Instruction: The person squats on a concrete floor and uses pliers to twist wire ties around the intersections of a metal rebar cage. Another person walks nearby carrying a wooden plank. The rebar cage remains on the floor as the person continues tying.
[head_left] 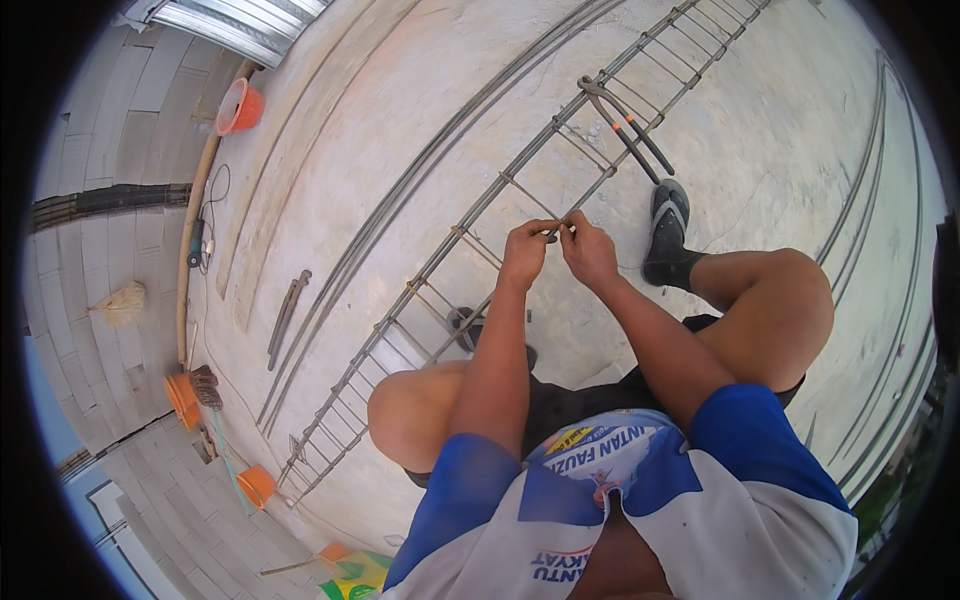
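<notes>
A long rebar cage of steel bars and cross stirrups runs diagonally in front of me. My left hand and my right hand meet at its near bar, where a stirrup joins. Both sets of fingers are pinched closed, nearly touching each other. Whatever lies between the fingertips is too small and too covered to name. Farther along, end-cutting pincers with dark handles and orange bands rest across the cage, handles toward my right foot.
Loose long steel bars lie beyond the cage; more bars lie at the right. A short metal tool is on the concrete floor. Along the block wall are an orange bucket and a mop. My sandalled foot stands near the cage.
</notes>
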